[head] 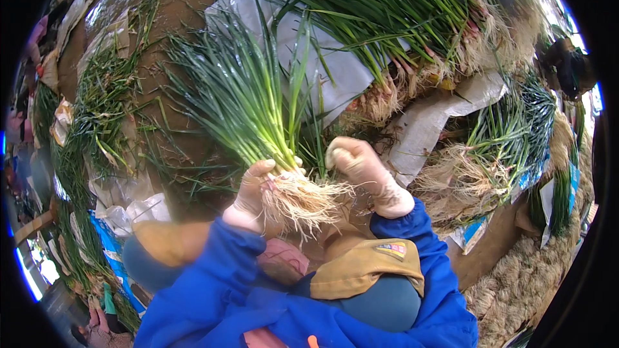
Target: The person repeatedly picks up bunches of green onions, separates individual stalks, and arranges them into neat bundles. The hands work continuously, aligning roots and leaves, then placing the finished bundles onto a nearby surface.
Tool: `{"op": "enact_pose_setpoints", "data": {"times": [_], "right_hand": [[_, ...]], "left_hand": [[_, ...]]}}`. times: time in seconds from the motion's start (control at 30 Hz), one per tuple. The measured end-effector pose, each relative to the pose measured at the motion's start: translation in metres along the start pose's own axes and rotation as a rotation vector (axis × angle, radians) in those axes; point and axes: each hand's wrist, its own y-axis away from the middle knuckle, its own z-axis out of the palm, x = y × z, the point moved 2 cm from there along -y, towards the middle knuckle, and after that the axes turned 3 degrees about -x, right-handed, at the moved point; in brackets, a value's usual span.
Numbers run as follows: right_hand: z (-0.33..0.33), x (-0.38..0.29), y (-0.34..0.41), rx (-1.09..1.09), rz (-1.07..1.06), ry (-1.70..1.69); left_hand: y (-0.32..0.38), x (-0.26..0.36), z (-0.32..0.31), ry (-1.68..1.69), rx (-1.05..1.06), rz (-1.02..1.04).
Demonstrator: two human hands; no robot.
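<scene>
My left hand [251,188], in a pale thin glove, is closed around the base of a bunch of green onions [271,130]. The long green leaves fan up and to the left, while the stringy pale roots [302,198] hang on the near side of the hand. To the right of the bunch my right hand [360,166], gloved as well, is raised with its fingers curled together. Nothing clearly shows between those fingers, though their inner side is partly hidden.
A large pile of green onions [387,9] lies ahead on white plastic sheeting [333,72]. More bunches [474,174] lie at the right. Loose leaves [106,101] litter the wet brown ground at the left. Another person [101,331] is at the lower left edge.
</scene>
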Motion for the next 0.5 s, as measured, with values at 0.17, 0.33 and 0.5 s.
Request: {"op": "enact_pose_setpoints", "data": {"times": [0.17, 0.33, 0.5], "right_hand": [[-0.002, -0.014, -0.026, 0.203, -0.046, 0.129], [0.028, 0.005, -0.043, 0.011, -0.174, 0.431], [0.025, 0.009, -0.030, 0.469, -0.203, 0.287]], "left_hand": [[0.003, -0.008, 0.005, -0.003, 0.076, -0.056], [0.003, -0.009, 0.013, -0.099, 0.105, 0.037], [-0.004, -0.015, 0.003, -0.049, 0.041, -0.029]]}}
